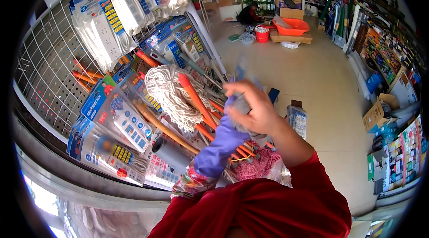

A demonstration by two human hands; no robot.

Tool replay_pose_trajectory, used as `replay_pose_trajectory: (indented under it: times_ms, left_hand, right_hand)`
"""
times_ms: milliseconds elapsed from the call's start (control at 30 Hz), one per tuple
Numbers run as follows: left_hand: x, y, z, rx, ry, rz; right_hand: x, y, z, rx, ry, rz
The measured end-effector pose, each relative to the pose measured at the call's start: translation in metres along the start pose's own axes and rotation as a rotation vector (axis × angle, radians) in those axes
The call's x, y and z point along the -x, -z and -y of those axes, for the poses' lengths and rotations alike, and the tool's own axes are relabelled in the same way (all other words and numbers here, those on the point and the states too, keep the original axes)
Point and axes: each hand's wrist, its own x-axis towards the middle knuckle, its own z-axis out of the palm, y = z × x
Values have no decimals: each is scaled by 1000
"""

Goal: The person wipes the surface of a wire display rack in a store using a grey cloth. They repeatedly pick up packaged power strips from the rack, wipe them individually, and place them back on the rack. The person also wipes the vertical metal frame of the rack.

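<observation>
My left hand (232, 127) wears a long purple rubber glove with a floral cuff (192, 181). Its fingers are blurred and mostly hidden behind my right hand. My bare right hand (256, 105) curls around a grey cloth-like thing (240, 108), pressed against the purple glove. Just left of the glove stand orange tool handles (192, 95) and a white string mop head (172, 92). Below my hands lie a pink mop head (256, 162) and the metal-ended orange poles, tied with a yellow band (244, 158).
A wire grid rack (50, 67) holds packaged power strips (104, 37) on my left. A grey pipe (167, 151) leans below them. Across the tiled floor (321, 104) are a red tub (290, 25), a red bucket (261, 34), a crouching person (248, 13) and an open carton (377, 112).
</observation>
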Motion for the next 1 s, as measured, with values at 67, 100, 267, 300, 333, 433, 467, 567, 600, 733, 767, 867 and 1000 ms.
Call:
replay_pose_trajectory:
  times_ms: [67, 100, 267, 300, 333, 433, 467, 567, 600, 733, 767, 867, 1000]
  left_hand:
    - [-4, 17, -3, -207, 37, 137]
    - [-6, 26, -4, -309, 46, 210]
    - [-3, 31, -15, -49, 206, 236]
    - [-5, 33, -15, -21, 235, 265]
    - [-3, 35, -12, -187, 92, 299]
    - [-4, 39, -5, -464, -107, 269]
    - [-5, 40, -4, -544, -88, 238]
    - [-9, 47, 8, -751, -117, 250]
    - [-8, 42, 14, -438, 5, 164]
    - [-8, 42, 31, -345, 210, 7]
    - [-12, 50, 31, -598, 76, 151]
    - [-25, 94, 57, -395, 20, 244]
    - [-17, 79, 67, -909, -420, 66]
  right_hand:
    - [3, -5, -13, -167, 7, -61]
    - [6, -10, -25, -251, 8, -91]
    - [15, -24, -59, -476, -201, -444]
    - [15, -19, -63, -568, -311, -478]
    - [15, -16, -65, -660, -421, -511]
    - [11, -15, -63, -772, -459, -578]
    - [14, -15, -70, -755, -422, -529]
    - [15, -14, -76, -437, -228, -383]
    - [14, -12, -66, -475, -305, -391]
    - [5, -19, -65, -81, -126, -563]
    - [7, -18, -63, 53, -100, -439]
    - [17, -18, -40, 310, -64, -16]
    - [36, -29, -46, 498, 10, 66]
